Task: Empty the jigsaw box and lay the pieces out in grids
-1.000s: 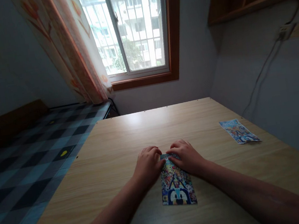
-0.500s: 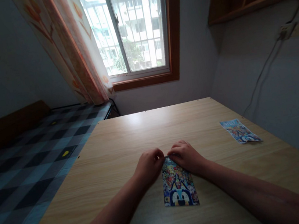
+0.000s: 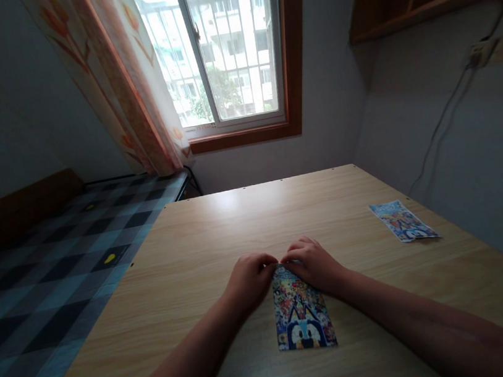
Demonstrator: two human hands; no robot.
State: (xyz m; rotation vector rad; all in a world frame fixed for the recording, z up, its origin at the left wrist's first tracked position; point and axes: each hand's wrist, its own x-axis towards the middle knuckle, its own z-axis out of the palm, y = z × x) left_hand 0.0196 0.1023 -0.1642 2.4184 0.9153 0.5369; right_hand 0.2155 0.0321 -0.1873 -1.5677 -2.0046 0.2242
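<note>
A flat, colourful printed packet (image 3: 301, 319) with a cartoon blue dog's face lies in front of me, its top edge away from me. My left hand (image 3: 255, 275) pinches the left part of that top edge between thumb and fingers. On the right part, my right hand (image 3: 313, 264) has a similar pinch, its fingers covering the upper right corner. The fingertips of both hands are close together at the middle of the edge. Whether the edge is torn is too small to see.
A similar packet (image 3: 403, 221), slightly crumpled, lies near the right edge of the wooden table (image 3: 220, 230). To the left is a bed with a checked cover (image 3: 69, 258). A cable (image 3: 440, 131) hangs down the right wall, under a wooden shelf (image 3: 436, 3).
Both hands keep their pinch at the packet's top edge, with only a very slight shift of the fingers. The packet has moved a few pixels right and towards me.
</note>
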